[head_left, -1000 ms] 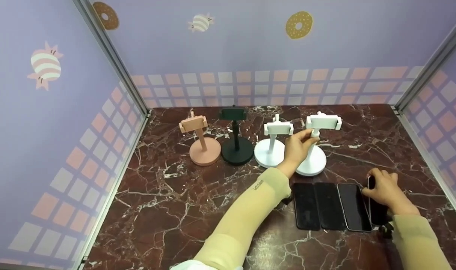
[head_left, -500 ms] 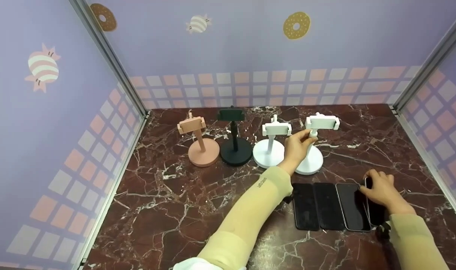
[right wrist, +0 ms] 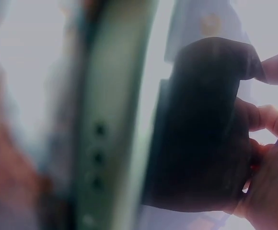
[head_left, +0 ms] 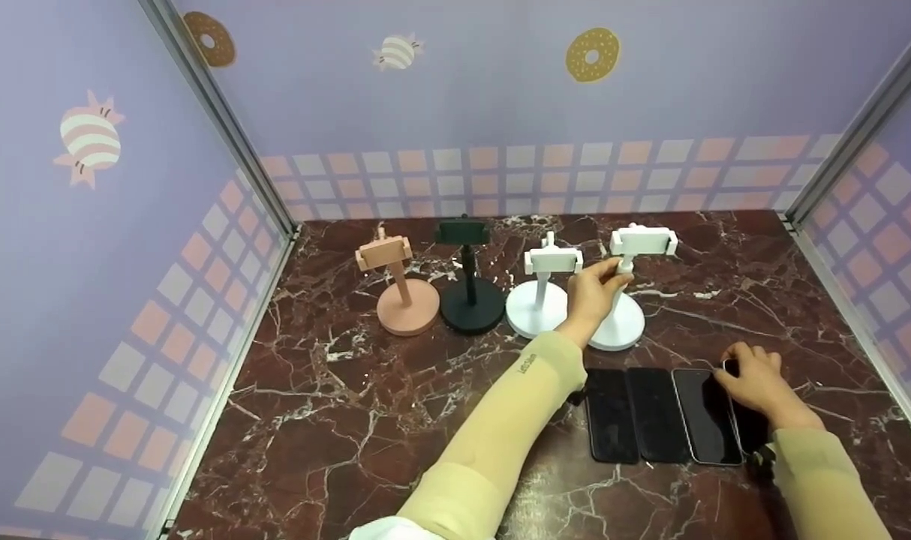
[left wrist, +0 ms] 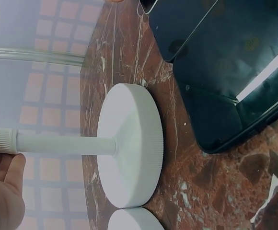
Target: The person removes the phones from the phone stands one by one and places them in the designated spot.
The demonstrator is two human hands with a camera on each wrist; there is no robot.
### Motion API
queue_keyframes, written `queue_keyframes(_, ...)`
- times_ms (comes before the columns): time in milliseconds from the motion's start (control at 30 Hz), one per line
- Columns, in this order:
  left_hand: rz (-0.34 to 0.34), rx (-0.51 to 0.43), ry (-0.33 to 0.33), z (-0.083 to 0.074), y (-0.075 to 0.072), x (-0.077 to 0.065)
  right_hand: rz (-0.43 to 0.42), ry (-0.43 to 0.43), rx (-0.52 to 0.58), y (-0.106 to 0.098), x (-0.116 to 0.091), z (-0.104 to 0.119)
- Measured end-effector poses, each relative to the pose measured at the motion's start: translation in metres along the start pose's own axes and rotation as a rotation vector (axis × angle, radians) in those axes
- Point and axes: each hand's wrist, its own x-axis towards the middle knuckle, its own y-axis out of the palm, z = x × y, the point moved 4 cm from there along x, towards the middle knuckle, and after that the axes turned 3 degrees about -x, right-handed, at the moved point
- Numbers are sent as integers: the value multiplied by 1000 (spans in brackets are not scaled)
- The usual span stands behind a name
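My left hand grips the ribbed collar on the stem of the rightmost white phone stand. Its round base rests on the table, touching the neighbouring white base. At the right, my right hand grips the upper part of a dark phone, with thumb and fingers at its edges; the hand hides much of it. The right wrist view shows that dark phone up close against the fingers, beside a blurred phone edge. Three black-screened phones lie side by side left of it.
Left of the gripped stand are another white stand, a black stand and a pink stand, all upright. Patterned walls enclose the dark red marble table at the back and sides.
My right hand has shifted slightly left, closer to the third phone. My left hand keeps its grip on the collar; the white stand's base has moved very slightly left.
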Motion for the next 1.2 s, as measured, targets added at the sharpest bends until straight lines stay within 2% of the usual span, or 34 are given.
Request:
queue_keyframes(233, 0, 31, -26, -1, 1, 0, 57, 72, 1, 0, 0, 0)
queue_keyframes(400, -5, 50, -17, 0, 2, 0, 65, 82, -12, -1, 1, 2)
queue_keyframes(800, -3, 33, -4, 0, 3, -1, 41, 26, -13, -3, -4, 3)
queue_keyframes(1200, 5, 45, -25, 1, 2, -2, 28, -8, 1, -4, -7, 6)
